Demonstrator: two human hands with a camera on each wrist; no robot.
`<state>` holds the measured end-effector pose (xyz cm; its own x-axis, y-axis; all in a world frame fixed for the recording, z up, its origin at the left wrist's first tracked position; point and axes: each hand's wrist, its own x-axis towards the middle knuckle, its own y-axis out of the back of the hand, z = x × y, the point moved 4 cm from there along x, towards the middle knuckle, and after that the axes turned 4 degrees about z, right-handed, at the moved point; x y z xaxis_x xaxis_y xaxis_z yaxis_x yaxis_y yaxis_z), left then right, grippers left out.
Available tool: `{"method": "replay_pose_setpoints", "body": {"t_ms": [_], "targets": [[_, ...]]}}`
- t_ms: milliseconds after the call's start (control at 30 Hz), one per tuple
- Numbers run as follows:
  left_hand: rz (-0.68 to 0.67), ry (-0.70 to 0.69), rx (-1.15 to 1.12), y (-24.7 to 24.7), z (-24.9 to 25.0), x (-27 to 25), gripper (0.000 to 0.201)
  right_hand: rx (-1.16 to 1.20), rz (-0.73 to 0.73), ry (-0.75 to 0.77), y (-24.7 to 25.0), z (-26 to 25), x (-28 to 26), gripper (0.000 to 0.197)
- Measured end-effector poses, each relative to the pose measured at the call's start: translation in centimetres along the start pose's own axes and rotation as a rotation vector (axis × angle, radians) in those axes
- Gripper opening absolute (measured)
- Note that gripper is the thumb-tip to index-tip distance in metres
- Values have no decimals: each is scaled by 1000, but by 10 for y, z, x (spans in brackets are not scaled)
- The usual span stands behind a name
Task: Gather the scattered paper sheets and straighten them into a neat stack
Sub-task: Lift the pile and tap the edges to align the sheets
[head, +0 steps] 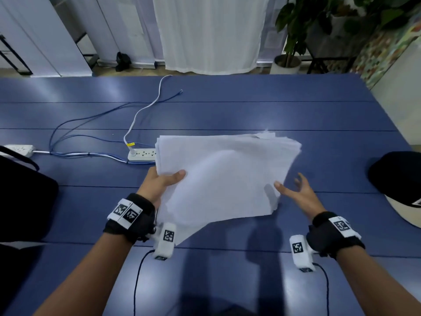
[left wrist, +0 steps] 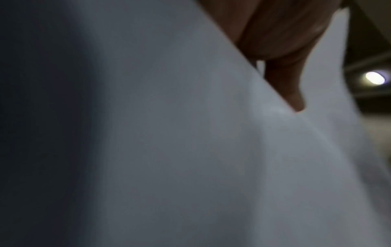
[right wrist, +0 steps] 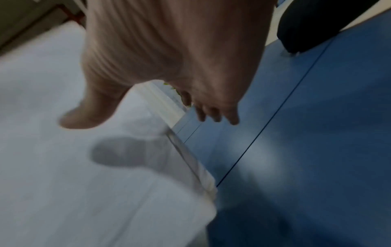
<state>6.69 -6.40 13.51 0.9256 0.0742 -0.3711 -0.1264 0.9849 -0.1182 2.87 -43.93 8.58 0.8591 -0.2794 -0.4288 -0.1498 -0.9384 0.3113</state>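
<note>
Paper sheets [head: 227, 176] form one loose white stack held above the middle of the blue tabletop [head: 296, 110], tilted so that its near corner hangs lower, toward the near edge. The sheet edges are fanned and uneven along the far right side. The left hand [head: 163, 182] grips the stack at its left edge, thumb lying across the top sheet and fingers underneath; in the left wrist view the paper fills most of the picture, with a finger [left wrist: 281, 80] showing past its edge. The right hand [head: 296, 192] is spread, fingers straight and apart, at the stack's right edge; its thumb reaches over the top sheet, and the blur does not let one tell whether it touches. In the right wrist view that thumb [right wrist: 88, 115] casts a shadow on the paper, while the fingers [right wrist: 213, 113] point out over the bare tabletop.

A white power strip [head: 142, 155] lies just beyond the stack's far left corner, partly hidden by it, with white and blue cables [head: 91, 124] trailing toward the far and left edges. A black bag [head: 22, 197] sits at the left edge, and a black cap [head: 398, 174] at the right edge.
</note>
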Motion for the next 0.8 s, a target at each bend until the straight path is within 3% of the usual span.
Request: {"method": "replay_pose_setpoints", "body": {"t_ms": [67,167,233,400,567,700,800], "targets": [[-101,-67,-8,-3,3,-6,66,59,-83,5,2,2,2,124],[-120,-178,0,-3,9,-6,56,73,-151,-3,5,-9,-6,94],[-90,-249,35,-6,16,-6,34,187,-100,152,12,-27,-9,85],[-43,-368,98,-18,23,-8,38,328,66,374,3,-47,-22,56],[21,-284,52,-27,-6,-8,38,364,164,379,-19,-29,-27,38],[39,-106,123,-17,-63,-9,40,194,115,221,-34,26,-18,23],[124,-76,157,-10,-86,-14,30,93,118,239,-33,44,-19,23]]}}
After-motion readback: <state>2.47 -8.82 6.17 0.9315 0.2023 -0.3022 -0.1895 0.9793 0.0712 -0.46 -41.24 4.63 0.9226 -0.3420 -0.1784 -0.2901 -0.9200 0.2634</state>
